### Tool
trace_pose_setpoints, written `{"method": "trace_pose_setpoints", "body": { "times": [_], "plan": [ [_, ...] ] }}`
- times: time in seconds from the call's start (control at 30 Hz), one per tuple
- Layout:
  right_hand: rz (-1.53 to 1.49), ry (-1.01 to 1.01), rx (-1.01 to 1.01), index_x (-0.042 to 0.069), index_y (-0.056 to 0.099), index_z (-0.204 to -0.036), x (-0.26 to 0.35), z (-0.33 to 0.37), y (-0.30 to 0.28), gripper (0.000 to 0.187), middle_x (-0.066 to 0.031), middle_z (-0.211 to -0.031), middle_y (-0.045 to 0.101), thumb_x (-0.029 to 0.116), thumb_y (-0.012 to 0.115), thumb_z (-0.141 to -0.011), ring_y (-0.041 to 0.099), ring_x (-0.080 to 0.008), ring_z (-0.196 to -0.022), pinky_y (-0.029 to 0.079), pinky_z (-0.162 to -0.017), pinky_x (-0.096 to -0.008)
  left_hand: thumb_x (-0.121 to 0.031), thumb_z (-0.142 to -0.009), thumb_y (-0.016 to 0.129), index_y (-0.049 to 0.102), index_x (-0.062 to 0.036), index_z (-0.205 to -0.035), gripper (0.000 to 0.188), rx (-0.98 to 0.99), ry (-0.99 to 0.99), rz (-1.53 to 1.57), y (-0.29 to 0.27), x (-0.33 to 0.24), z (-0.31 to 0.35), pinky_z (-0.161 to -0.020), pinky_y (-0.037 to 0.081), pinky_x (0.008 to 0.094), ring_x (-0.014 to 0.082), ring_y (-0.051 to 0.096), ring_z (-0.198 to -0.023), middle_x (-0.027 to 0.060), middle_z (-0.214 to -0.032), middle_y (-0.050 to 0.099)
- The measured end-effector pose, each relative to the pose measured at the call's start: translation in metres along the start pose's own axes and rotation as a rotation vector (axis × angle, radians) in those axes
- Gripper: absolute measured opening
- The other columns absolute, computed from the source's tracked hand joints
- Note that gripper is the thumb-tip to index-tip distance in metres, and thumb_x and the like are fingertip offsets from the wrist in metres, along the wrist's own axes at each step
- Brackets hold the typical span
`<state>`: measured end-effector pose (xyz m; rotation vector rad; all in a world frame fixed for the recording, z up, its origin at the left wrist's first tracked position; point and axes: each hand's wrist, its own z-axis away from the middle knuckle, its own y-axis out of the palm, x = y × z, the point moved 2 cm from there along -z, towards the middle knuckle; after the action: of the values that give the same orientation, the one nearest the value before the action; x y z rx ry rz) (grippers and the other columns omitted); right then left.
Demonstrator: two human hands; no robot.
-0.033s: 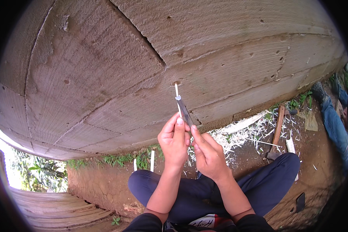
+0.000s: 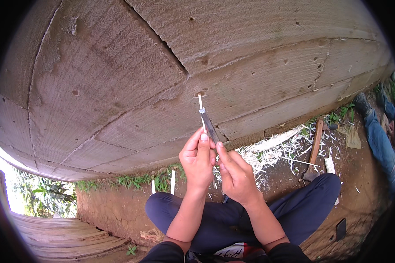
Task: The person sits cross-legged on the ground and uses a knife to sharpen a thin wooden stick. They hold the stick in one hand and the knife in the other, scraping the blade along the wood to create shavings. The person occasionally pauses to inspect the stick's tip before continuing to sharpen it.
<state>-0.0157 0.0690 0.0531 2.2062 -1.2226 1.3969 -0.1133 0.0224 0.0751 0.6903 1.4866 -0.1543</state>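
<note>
Between the thumb and fingers of my left hand (image 2: pixel 198 160) is a thin pale stick (image 2: pixel 200 101). Its far end points up to a small hole in the large tan wall (image 2: pixel 131 105). My right hand (image 2: pixel 238 177) grips a knife, its handle hidden in the fingers. The grey knife blade (image 2: pixel 210 127) lies along the stick, and a small pale curl shows at the blade's tip. Both hands are closed and close together, above my crossed legs (image 2: pixel 294 206).
White shavings (image 2: pixel 267 155) cover the ground along the wall's foot. Among them lies a wooden-handled tool (image 2: pixel 315 147). Two pale strips, one upright (image 2: pixel 173 182), stand by my left knee. A dark flat object (image 2: pixel 341 229) lies at lower right. Blue denim trousers (image 2: pixel 379 140) show at far right.
</note>
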Motion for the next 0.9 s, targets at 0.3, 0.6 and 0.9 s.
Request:
{"method": "trace_pose_setpoints", "body": {
  "times": [0.3,0.6,0.9],
  "plan": [
    [0.180,-0.038,-0.036,0.007,0.049,-0.131,0.006,0.000,0.010,0.055,-0.0073,-0.085,0.055,-0.002,0.057,-0.077,0.060,-0.0226,-0.062,0.049,-0.052,-0.0324,-0.014,-0.096,0.050,0.056,0.0043,-0.115,0.027,-0.017,0.039,-0.038,0.000,-0.002,-0.001,-0.039,0.030,0.0161,0.0016,0.039,-0.045,0.0008,-0.067,0.056],
    [0.264,-0.051,-0.072,0.006,0.051,-0.130,0.001,0.000,0.018,0.056,-0.0067,-0.087,0.056,-0.003,0.058,-0.075,0.061,-0.0217,-0.063,0.051,-0.052,-0.0316,-0.013,-0.096,0.050,0.056,0.0049,-0.114,0.027,-0.003,0.036,-0.046,-0.003,-0.001,-0.004,-0.039,0.030,0.0165,0.0017,0.040,-0.045,0.0002,-0.067,0.055],
    [0.214,-0.079,-0.105,0.004,0.049,-0.131,-0.002,-0.018,0.007,0.052,-0.0131,-0.087,0.059,-0.005,0.054,-0.080,0.061,-0.0252,-0.064,0.050,-0.055,-0.0328,-0.011,-0.095,0.050,0.056,0.0041,-0.115,0.026,0.032,0.011,-0.066,-0.005,0.000,-0.003,-0.040,0.031,0.0167,0.0026,0.042,-0.046,0.0032,-0.074,0.059]
  ]
}}
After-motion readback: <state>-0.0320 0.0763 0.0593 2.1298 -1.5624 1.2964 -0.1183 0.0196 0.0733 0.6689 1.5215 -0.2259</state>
